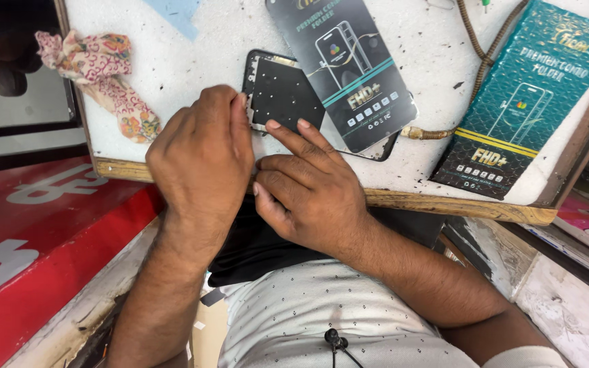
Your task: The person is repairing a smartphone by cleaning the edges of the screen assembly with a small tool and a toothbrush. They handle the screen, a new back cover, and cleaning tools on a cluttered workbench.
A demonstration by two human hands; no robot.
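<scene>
Both hands at the near edge of the white board point(192, 61). My left hand point(202, 153) curls over the phone's point(282, 92) near-left corner, fingers together; whether it grips, I cannot tell. My right hand point(308, 184) rests beside it, two fingers flat on the phone's near edge. A dark pack point(349, 68) overlies the phone's right side. Teal box point(526, 102) far right; floral cloth point(100, 75) far left.

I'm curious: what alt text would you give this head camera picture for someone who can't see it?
Two bare hands, left hand and right hand, press on a black phone frame lying on a white worktop. Two flat retail boxes, one dark grey and one teal, lie nearby, with a floral cloth at left.
</scene>
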